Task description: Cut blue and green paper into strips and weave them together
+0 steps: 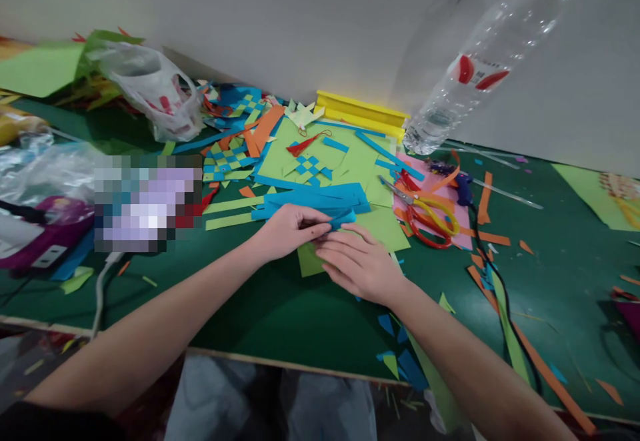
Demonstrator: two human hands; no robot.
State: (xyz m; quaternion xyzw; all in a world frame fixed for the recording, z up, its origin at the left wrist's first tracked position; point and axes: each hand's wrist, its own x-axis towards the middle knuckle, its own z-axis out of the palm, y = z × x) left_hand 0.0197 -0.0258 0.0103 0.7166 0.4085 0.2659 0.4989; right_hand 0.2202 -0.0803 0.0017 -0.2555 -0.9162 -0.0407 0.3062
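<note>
Between my two hands, above the middle of the table, is a blue paper strip (344,218) that looks folded or curled. My left hand (295,231) pinches its near end with thumb and fingers. From the right, my right hand (363,261) holds the same strip at its lower edge, its thumb largely hidden. Just behind lie flat blue strips (320,195) on green paper sheets (377,224). Farther back are a blue-and-green woven paper piece (307,169) and a red tassel (306,143). Scissors (433,221) with red and yellow handles rest right of my hands.
A tall plastic bottle (480,71) leans near the wall beside a yellow plastic bar (363,114). At left are a plastic bag (155,91), a blurred-out phone-like object (150,207) and a white cable (101,287). A black cord (493,264) and paper scraps lie right.
</note>
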